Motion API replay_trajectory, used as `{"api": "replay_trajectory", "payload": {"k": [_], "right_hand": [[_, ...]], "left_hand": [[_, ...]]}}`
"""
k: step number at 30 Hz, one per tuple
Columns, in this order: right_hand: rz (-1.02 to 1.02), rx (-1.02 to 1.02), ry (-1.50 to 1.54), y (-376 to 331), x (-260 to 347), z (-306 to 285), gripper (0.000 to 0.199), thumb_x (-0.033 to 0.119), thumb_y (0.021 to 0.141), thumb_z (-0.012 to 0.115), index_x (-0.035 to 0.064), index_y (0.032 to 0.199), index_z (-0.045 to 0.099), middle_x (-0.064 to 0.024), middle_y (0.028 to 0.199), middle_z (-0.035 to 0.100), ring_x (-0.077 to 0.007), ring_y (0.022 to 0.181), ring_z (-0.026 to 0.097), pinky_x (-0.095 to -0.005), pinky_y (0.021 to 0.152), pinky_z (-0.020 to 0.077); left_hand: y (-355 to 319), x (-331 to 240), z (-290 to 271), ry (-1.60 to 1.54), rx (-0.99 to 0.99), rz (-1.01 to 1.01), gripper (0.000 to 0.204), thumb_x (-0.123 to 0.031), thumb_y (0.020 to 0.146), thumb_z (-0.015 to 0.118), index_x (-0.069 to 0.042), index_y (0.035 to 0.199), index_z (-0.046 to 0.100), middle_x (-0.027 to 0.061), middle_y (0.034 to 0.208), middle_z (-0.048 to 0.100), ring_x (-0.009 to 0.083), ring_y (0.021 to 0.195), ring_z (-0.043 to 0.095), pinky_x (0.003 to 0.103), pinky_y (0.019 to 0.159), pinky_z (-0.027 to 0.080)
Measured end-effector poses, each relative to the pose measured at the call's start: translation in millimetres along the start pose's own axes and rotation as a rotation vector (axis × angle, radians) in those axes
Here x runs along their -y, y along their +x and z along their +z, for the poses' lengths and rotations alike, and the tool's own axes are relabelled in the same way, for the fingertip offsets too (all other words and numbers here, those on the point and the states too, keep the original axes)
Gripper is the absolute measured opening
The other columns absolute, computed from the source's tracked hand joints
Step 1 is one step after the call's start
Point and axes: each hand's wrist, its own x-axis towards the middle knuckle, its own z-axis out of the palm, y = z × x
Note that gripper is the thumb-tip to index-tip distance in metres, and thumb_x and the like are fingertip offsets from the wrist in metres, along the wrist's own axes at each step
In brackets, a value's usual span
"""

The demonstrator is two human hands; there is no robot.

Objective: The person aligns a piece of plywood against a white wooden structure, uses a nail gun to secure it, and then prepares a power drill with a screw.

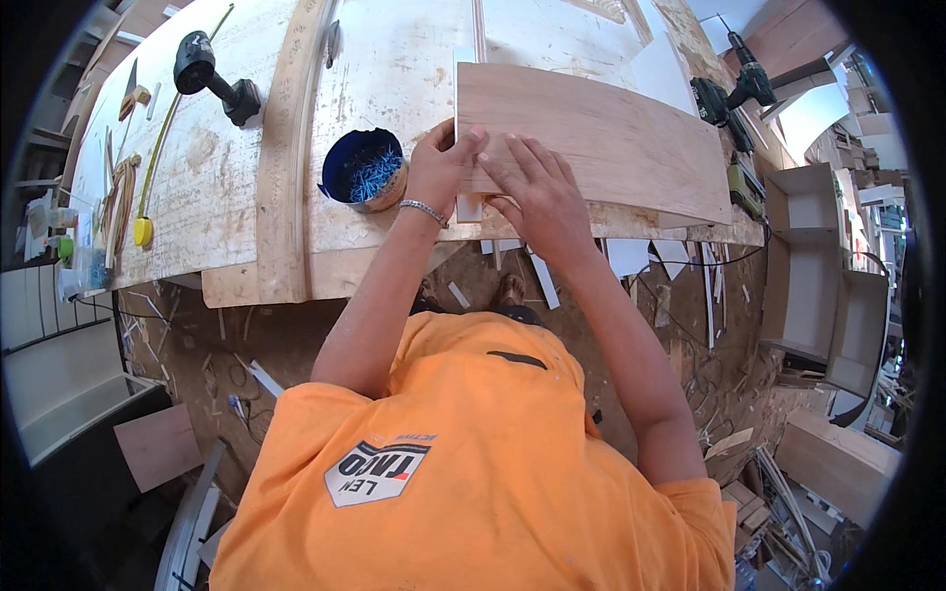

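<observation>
A rectangular plywood panel lies over the workbench in front of me, reaching to the right. A narrow white board runs along its left end, partly under it. My left hand is closed around that left end, thumb on top and the other fingers mostly hidden behind the white board. My right hand rests on the panel's near left part with its fingers stretched out flat and the thumb at the front edge. Close to my left hand stands a dark blue tub holding many small blue pieces.
On the bench lie a cordless drill at left, another drill at far right, and a yellow tape measure. A wooden strip crosses the bench. Offcuts litter the floor. Open cabinet boxes stand at right.
</observation>
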Motion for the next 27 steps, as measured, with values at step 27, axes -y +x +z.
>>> {"api": "replay_trajectory", "payload": {"k": [27], "right_hand": [[0.005, -0.06, 0.086, -3.9, 7.2, 12.5, 0.051, 0.022, 0.09, 0.072, 0.0202, 0.14, 0.063, -0.0078, 0.147, 0.057, -0.0334, 0.139, 0.047, -0.0502, 0.117, 0.0326]], "left_hand": [[-0.5, -7.3, -10.0, -0.196, -0.02, -0.131, 0.039, -0.029, 0.106, 0.054, -0.001, 0.133, 0.057, 0.0101, 0.121, 0.066, 0.0178, 0.112, 0.062, 0.033, 0.088, 0.055]]}}
